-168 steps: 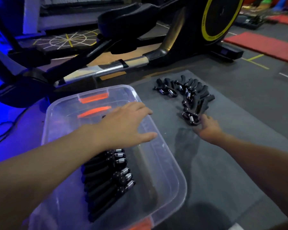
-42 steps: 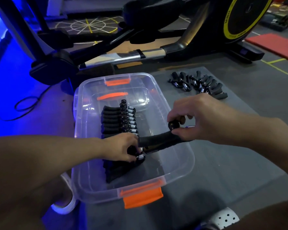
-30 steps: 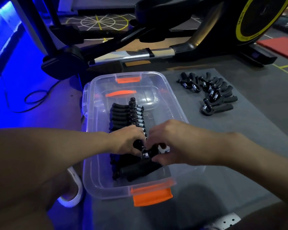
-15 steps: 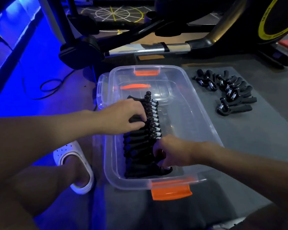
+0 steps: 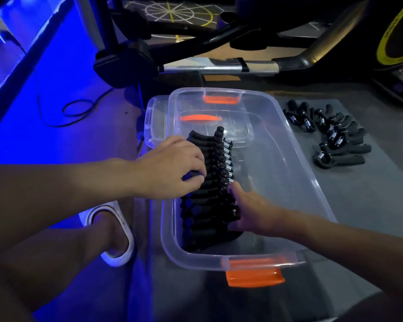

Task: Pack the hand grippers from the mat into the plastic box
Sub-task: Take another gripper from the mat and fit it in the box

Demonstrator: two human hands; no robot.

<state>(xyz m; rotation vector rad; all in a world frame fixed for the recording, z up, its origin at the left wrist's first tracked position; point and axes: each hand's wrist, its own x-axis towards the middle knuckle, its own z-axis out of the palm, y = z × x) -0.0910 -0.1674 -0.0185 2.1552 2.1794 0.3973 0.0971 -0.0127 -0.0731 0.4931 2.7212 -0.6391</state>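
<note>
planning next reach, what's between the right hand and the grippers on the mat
Head view: only the bare floor and right wall of the plastic box, then bare mat, lie between right hand and loose hand grippers.

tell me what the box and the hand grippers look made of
The box is clear glossy plastic, likely: the mat shows through its walls. The hand grippers have matte black handles, probably foam or rubber; their shiny coiled springs look like metal.

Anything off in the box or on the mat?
Nothing stands out. The row in the box is neat, left hand and right hand on it; the pile on the mat is loose, not yet packed.
</note>
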